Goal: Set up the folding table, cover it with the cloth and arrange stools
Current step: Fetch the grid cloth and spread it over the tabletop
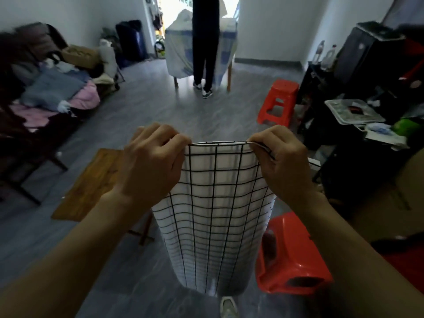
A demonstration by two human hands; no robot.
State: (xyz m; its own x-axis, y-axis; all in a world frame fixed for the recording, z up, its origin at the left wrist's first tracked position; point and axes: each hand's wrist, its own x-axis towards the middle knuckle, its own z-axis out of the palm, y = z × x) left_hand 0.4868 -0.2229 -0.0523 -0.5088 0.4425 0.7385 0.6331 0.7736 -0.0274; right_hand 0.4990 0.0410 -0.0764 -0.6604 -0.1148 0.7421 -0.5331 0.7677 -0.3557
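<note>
Grey floor [142, 115] lies open down the middle of the room, hemmed by a cluttered sofa [46, 88] on the left and dark shelving [358, 88] on the right. The left hand [152, 161] and right hand [283, 157] each pinch a top corner of the checked cloth [213, 214], which hangs straight down, long axis vertical. The wooden folding table [91, 182] stands behind it to the left. One red stool [291, 255] sits just beside the cloth, another [278, 102] farther off. A tray [353, 111] on the shelving holds blurred items.
</note>
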